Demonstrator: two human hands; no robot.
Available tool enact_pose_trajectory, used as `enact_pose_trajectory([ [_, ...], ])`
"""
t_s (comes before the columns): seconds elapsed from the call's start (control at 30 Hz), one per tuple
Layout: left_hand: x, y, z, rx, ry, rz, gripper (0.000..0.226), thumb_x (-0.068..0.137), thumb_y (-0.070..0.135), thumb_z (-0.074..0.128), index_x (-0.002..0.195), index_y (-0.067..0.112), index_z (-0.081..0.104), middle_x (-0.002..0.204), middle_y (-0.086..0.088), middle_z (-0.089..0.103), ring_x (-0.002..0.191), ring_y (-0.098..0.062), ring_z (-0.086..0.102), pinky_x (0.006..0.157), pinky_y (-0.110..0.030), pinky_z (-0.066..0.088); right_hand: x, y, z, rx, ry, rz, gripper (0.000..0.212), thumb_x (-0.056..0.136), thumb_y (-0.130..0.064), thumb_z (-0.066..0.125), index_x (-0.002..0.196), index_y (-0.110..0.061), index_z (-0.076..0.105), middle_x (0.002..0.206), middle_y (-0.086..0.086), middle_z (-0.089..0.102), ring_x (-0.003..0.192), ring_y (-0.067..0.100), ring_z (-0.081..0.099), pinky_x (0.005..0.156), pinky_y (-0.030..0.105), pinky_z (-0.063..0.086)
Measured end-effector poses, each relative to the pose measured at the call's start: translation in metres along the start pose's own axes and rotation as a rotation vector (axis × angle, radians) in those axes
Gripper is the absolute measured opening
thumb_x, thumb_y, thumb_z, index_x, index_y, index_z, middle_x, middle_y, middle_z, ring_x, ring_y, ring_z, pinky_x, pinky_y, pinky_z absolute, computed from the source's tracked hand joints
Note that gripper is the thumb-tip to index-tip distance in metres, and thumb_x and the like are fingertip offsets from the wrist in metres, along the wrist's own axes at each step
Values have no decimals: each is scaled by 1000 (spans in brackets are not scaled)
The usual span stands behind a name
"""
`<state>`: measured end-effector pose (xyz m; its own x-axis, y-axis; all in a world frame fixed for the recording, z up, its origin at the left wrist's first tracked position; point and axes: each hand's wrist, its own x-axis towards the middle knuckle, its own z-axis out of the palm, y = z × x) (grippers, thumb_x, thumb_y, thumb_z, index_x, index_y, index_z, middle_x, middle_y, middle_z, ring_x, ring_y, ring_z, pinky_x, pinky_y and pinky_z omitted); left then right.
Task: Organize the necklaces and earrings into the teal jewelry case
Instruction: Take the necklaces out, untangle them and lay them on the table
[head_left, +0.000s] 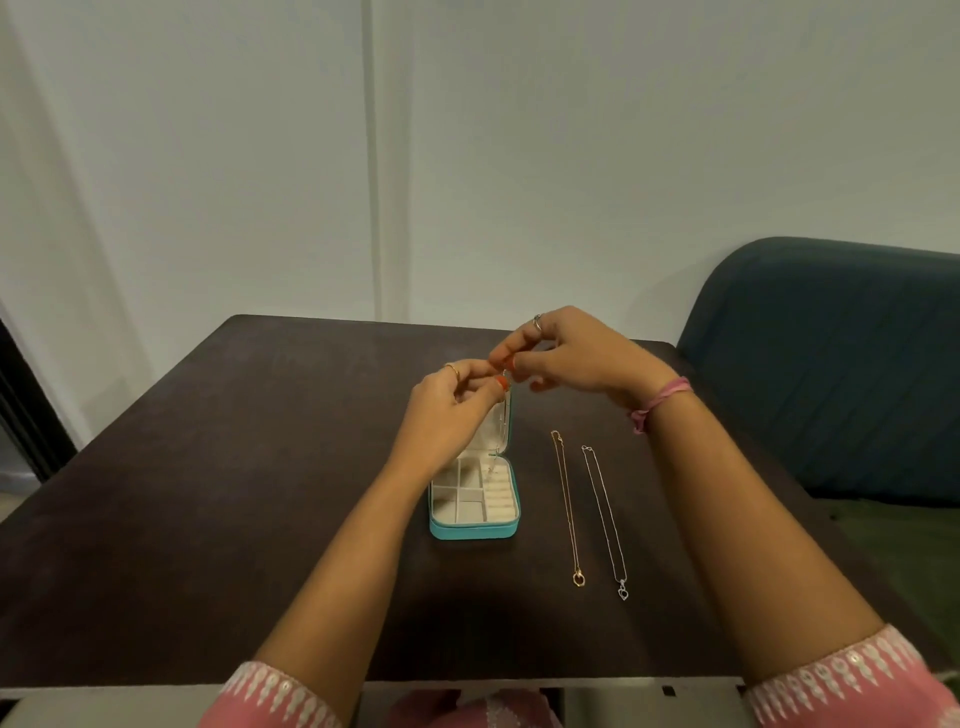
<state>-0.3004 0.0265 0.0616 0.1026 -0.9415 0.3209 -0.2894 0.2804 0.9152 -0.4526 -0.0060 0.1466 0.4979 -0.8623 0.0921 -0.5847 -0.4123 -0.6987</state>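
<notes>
The teal jewelry case (470, 531) lies open on the dark table (260, 467), its cream compartments showing and its lid upright. My left hand (447, 410) and my right hand (571, 358) meet above the lid's top edge. Both pinch the upper end of a thin silver necklace (500, 441) that hangs down in front of the lid into the case. A gold necklace (567, 506) with a ring pendant lies stretched out right of the case. A silver necklace with a heart pendant (605, 519) lies beside it, further right.
A dark blue-green sofa (831, 364) stands at the table's right side. A white wall rises behind the table. The table's near edge runs just above my pink sleeves.
</notes>
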Motion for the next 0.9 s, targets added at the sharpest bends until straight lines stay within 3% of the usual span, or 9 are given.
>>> enact_pose_trajectory([
  [0.2,9,21,4,-150,39,2,7,87,17,66,92,22,67,81,3,72,79,-4,70,72,-14,53,-5,-8,-12,69,128,-82,19,88,-7,62,102,-17,71,98,5,71,82,8,66,72,21,56],
  [0.37,14,25,6,-214,30,-44,9,89,12,60,88,20,65,77,3,70,85,-15,71,85,-32,55,-11,-17,-18,176,218,-129,18,90,-12,61,103,-20,70,100,6,71,88,13,68,78,27,56],
  [0.5,14,16,8,-163,10,-123,9,90,16,62,93,21,68,89,0,69,91,-15,67,82,-28,57,-18,-21,-28,154,274,-186,17,93,-16,60,106,-22,68,104,2,67,82,12,68,74,26,57],
  [0.73,8,-1,7,-197,8,-287,15,87,25,67,98,15,68,88,-1,67,75,-8,60,64,-16,53,-28,-18,-36,349,277,-239,17,94,-8,57,107,-13,66,104,11,63,85,20,71,78,29,58],
  [0.9,9,-5,6,-385,21,-435,26,83,36,70,88,11,66,69,-1,58,57,-6,51,61,-20,49,-35,-14,-36,339,249,-270,16,91,-10,61,103,-18,67,96,2,67,88,16,68,81,29,57],
])
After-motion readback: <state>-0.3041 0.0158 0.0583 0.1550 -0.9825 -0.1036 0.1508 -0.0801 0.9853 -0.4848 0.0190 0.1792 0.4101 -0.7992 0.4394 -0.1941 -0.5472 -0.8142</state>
